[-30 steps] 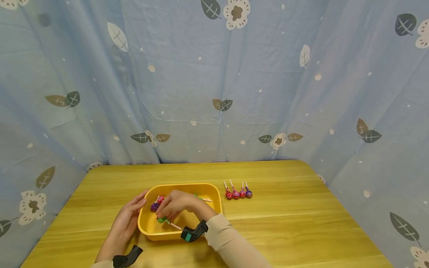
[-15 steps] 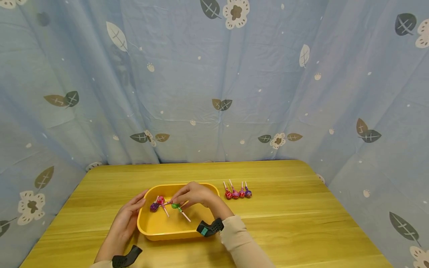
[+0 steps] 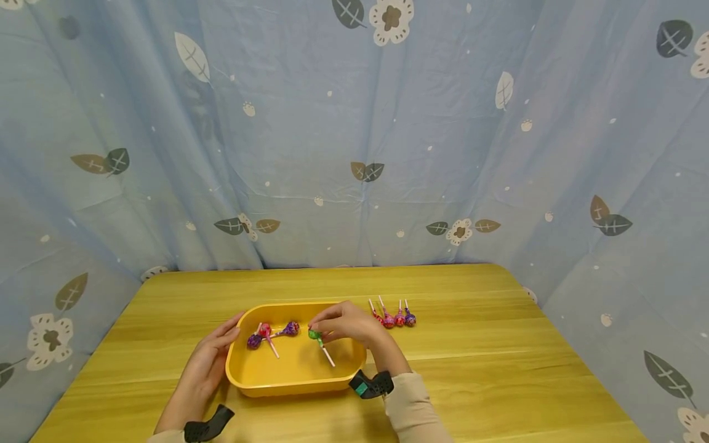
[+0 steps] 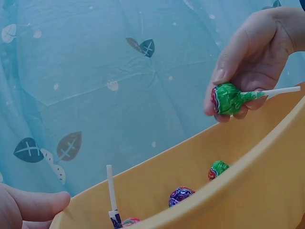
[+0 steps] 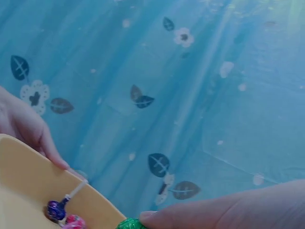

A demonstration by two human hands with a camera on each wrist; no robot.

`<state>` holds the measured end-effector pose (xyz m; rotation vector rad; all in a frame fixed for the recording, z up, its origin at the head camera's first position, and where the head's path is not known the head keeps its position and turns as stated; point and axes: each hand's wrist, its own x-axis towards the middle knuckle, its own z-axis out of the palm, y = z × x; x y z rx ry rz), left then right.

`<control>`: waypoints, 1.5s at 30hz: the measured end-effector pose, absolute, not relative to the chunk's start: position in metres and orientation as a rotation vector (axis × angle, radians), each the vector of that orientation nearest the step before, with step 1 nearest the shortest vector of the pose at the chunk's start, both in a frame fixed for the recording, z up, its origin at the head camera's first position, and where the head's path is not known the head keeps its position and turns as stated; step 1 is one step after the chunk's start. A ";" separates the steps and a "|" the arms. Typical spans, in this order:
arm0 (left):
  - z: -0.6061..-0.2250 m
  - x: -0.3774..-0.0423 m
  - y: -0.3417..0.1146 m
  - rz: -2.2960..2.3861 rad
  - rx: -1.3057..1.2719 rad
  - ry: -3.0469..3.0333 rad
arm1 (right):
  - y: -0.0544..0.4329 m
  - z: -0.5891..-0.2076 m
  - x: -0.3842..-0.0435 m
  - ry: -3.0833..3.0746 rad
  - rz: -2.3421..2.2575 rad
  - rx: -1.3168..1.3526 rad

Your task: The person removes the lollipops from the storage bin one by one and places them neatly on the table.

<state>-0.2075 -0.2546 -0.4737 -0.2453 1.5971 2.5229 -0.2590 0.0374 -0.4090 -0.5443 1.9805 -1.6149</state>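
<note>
My right hand [image 3: 350, 322] pinches a green-wrapped lollipop [image 4: 228, 99] by its candy end above the right part of a yellow plastic box [image 3: 288, 390]; the white stick points toward the lower right. My left hand [image 3: 206, 362] rests with extended fingers against the outside of the box's left wall, the thumb at the rim. Inside, at the left, lie a purple lollipop [image 3: 254, 341], a pink lollipop [image 3: 265, 330] and another purple lollipop [image 3: 291, 328]. A second green lollipop [image 4: 218, 169] lies in the box in the left wrist view; my right hand hides it in the head view.
Several red, pink and purple lollipops [image 3: 400, 320] lie in a row on the wooden table [image 3: 498, 357], right of the box, sticks pointing away. A blue patterned curtain [image 3: 310, 135] hangs behind the table's far edge.
My right hand has carried the green lollipop from the box's left part rightward and raised it, uncovering the purple and pink lollipops. My left hand has stayed at the box's left wall.
</note>
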 end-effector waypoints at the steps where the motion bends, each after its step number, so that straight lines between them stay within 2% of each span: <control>1: -0.474 -0.207 -0.255 2.524 -0.241 1.596 | 0.040 -0.409 -0.259 1.983 -1.624 -0.541; 19: -0.474 -0.207 -0.255 2.506 -0.279 1.592 | 0.088 -0.409 -0.270 2.021 -1.778 -0.450; 26: -0.474 -0.207 -0.255 2.503 -0.255 1.606 | 0.104 -0.408 -0.273 2.108 -1.771 -0.322; 35: -0.474 -0.207 -0.257 2.495 -0.254 1.611 | 0.115 -0.410 -0.277 2.097 -1.852 -0.287; 45: -0.473 -0.208 -0.255 2.509 -0.251 1.611 | 0.152 -0.415 -0.282 2.097 -2.014 -0.140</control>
